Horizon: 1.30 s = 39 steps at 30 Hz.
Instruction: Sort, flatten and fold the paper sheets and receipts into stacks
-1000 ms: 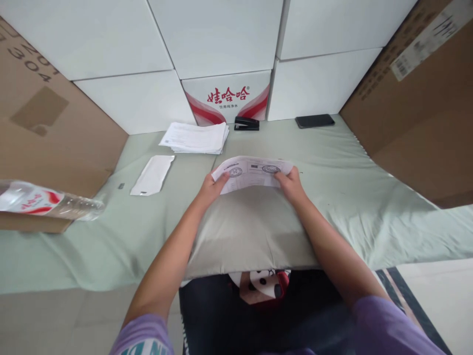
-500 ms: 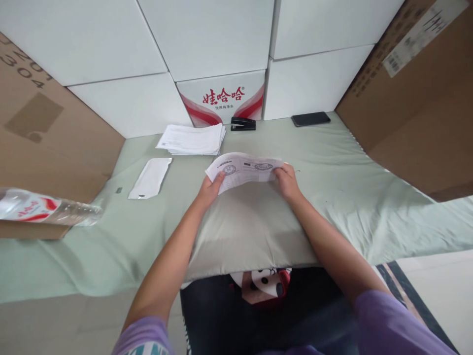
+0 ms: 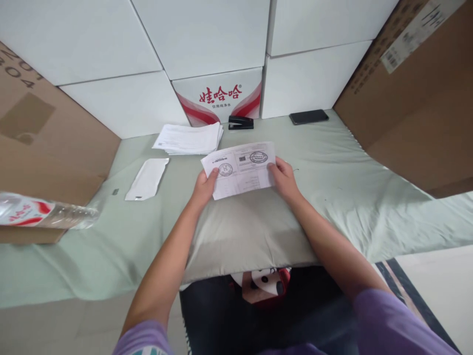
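Observation:
A printed sheet of paper (image 3: 242, 175) with two stamped marks is stretched between my hands, above the pale green cloth. My left hand (image 3: 205, 186) pinches its left edge, thumb on the printed face and fingers hidden behind. At the right edge my right hand (image 3: 284, 176) grips it in the same way. Beyond the sheet, a stack of papers (image 3: 188, 139) lies on the cloth, with a black stapler (image 3: 241, 123) just right of it. A white flat packet (image 3: 147, 179) rests to the left of my left hand.
White boxes (image 3: 218, 96) form a wall at the back. Large cardboard boxes stand at the left (image 3: 55, 128) and right (image 3: 417, 113). A plastic water bottle (image 3: 48, 211) lies at the far left. A black phone (image 3: 309, 117) sits at the back right of the cloth-covered table (image 3: 332, 212).
The sheet, bowed and tilted away before, is now flatter and turned so its printed face shows more fully. Both hands keep their hold. The view has shifted slightly.

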Motion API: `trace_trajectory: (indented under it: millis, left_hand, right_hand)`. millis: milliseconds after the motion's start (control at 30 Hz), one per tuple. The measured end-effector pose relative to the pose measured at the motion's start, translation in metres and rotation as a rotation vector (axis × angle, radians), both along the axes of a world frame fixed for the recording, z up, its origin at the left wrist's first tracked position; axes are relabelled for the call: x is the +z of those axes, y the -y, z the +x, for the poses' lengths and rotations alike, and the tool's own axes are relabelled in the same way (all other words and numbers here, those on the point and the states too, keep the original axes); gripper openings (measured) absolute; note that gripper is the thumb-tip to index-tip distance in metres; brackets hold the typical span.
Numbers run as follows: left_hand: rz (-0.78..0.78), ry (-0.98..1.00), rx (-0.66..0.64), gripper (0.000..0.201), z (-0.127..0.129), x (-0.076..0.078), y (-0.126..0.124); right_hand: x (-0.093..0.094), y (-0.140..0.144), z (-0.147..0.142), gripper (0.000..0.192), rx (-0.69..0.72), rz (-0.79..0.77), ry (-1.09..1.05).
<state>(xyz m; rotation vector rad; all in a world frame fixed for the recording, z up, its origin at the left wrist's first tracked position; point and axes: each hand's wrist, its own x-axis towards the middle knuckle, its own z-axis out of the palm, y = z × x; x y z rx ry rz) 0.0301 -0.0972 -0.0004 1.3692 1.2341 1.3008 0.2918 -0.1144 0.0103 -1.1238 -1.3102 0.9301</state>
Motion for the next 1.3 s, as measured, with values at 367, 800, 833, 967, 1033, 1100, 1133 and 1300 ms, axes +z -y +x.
trace_trajectory:
  millis: [367,800,833,967,1033,1100,1133,1300]
  left_hand:
    - [0.059,-0.039,-0.063,0.062,-0.008,-0.006,-0.006]
    - [-0.080,0.523,-0.312,0.076,0.027,0.011,0.021]
    - [-0.098,0.518,-0.348,0.078,0.021,0.010,0.018]
    - [-0.164,0.445,-0.432,0.076,-0.011,0.006,0.001]
    - [-0.167,0.341,-0.405,0.065,-0.018,0.005,-0.004]
    - [-0.152,0.224,-0.354,0.052,-0.017,0.004,-0.004]
    - [-0.151,0.186,-0.332,0.049,-0.016,0.004,-0.003]
    - [-0.181,0.186,-0.295,0.079,-0.013,0.019,0.004]
  right_hand:
    - [-0.008,-0.008,0.004,0.025,0.112,-0.087,0.179]
    - [0.001,0.006,-0.015,0.039,0.183,-0.047,-0.098]
    - [0.003,0.006,-0.010,0.036,0.096,-0.017,-0.036]
    - [0.019,0.010,0.012,0.021,-0.005,0.031,0.228]
    - [0.027,0.013,0.016,0.019,0.089,0.007,0.298]
    - [0.031,0.015,0.016,0.018,0.175,-0.012,0.352]
    - [0.032,0.016,0.014,0.018,0.201,-0.018,0.380]
    - [0.034,0.015,0.009,0.020,0.259,-0.050,0.510]
